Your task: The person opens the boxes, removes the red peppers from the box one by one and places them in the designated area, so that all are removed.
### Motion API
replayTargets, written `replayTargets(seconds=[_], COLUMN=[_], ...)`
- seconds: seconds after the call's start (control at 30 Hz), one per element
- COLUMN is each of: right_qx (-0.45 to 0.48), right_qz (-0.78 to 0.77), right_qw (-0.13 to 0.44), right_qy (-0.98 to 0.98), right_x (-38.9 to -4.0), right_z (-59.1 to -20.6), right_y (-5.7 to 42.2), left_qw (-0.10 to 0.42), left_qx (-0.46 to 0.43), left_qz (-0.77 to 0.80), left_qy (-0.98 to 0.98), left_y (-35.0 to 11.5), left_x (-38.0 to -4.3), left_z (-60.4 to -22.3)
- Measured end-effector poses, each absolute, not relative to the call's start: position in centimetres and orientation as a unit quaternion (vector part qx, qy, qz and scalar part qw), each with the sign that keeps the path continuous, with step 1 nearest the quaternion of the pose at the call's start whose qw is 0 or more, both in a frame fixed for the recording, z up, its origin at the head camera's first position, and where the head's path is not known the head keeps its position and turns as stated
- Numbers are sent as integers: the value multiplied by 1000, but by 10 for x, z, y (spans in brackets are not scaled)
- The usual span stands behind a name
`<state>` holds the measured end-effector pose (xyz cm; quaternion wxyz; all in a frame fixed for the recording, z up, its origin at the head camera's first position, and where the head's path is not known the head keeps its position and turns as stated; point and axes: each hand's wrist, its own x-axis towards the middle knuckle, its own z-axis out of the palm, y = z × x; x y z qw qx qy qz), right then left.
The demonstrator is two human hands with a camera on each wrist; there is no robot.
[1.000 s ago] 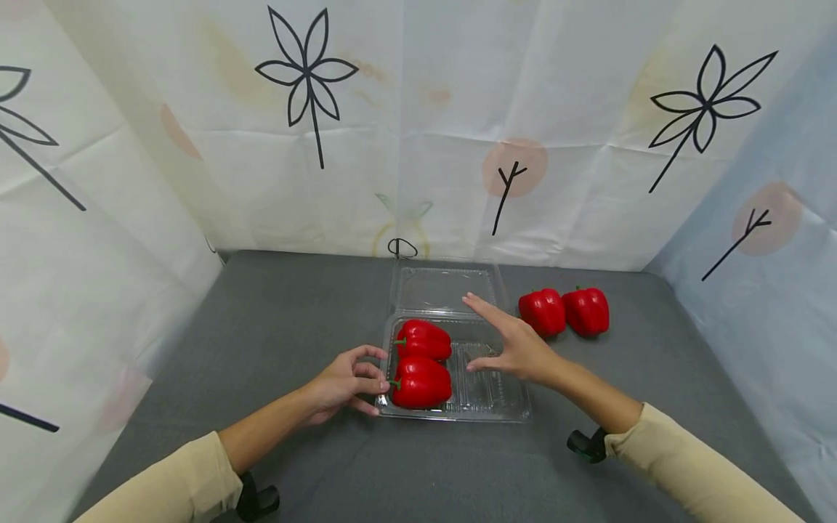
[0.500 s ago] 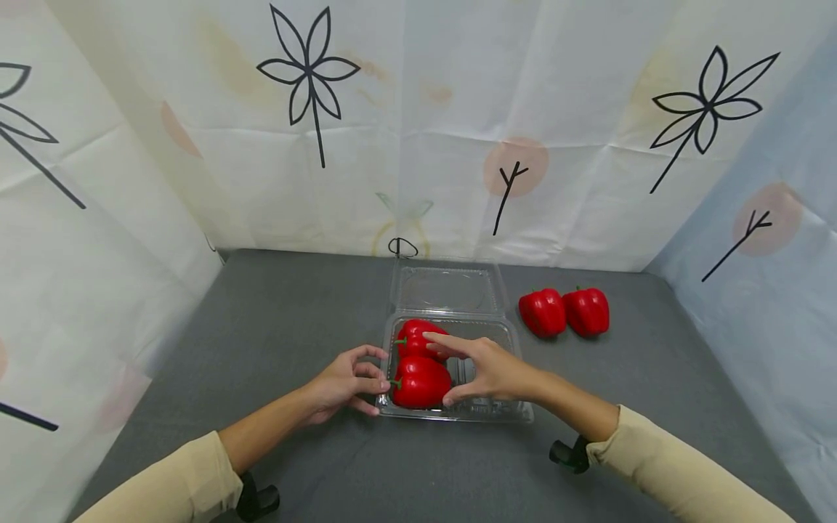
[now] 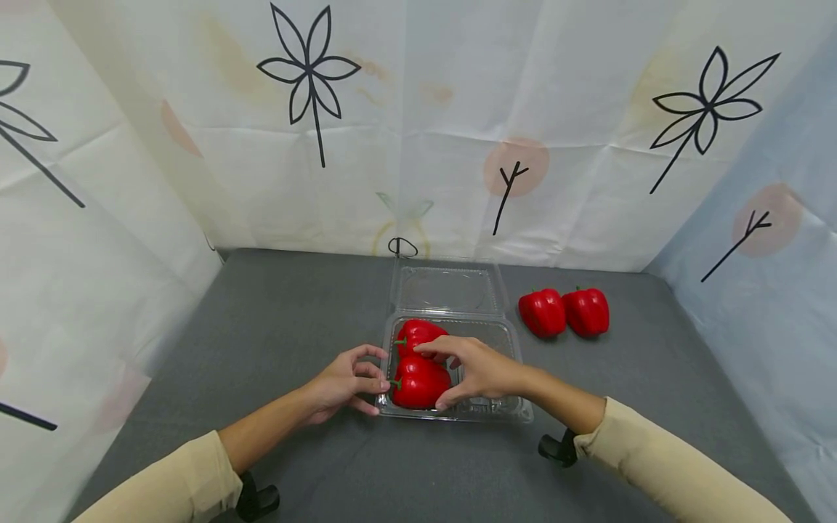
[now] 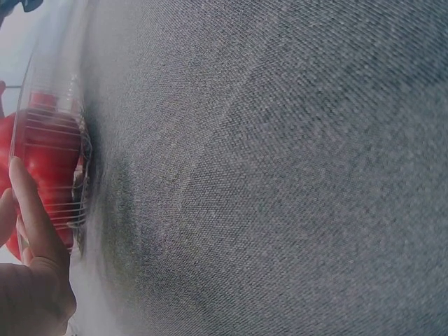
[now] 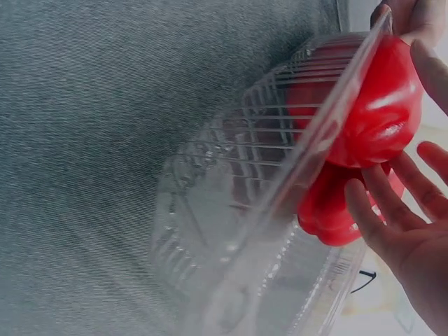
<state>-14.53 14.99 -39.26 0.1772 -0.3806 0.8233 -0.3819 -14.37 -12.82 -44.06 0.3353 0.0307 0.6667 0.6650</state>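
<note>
A clear plastic clamshell container lies open, its lid folded back. Two red bell peppers sit in its left part, a near bell pepper and a far bell pepper, green stems pointing left. My left hand touches the container's left rim with loosely bent fingers. From the right, my right hand reaches around the near pepper, thumb at its near side and fingers over the gap between both peppers. In the right wrist view these fingers are spread and fairly straight; firm contact is unclear.
Two more red bell peppers stand side by side on the grey cloth-covered table, right of the container. Patterned fabric walls enclose the back and sides.
My right hand has moved left from above the container's right part to the near bell pepper, narrowing its spread. The left hand and all the peppers stay where they were.
</note>
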Motion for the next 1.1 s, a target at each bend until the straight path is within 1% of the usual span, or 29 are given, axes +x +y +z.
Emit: replayTargets(seconds=[0.27,0.73,1.1], right_qx=[-361,-357,-360], right_qz=[-360,-357,-350], right_qw=[205,205,193], right_qy=[836,839,843], right_x=[-150,-150,-149], right_z=[-393,-400,-399], right_y=[144,137,137], left_qw=[336,337,336], left_qx=[32,27,23], left_qz=[665,665,664], left_qy=[666,666,667], left_y=[-128,-128,-127], left_x=[-144,-143,-142], left_z=[-440,-438,-438])
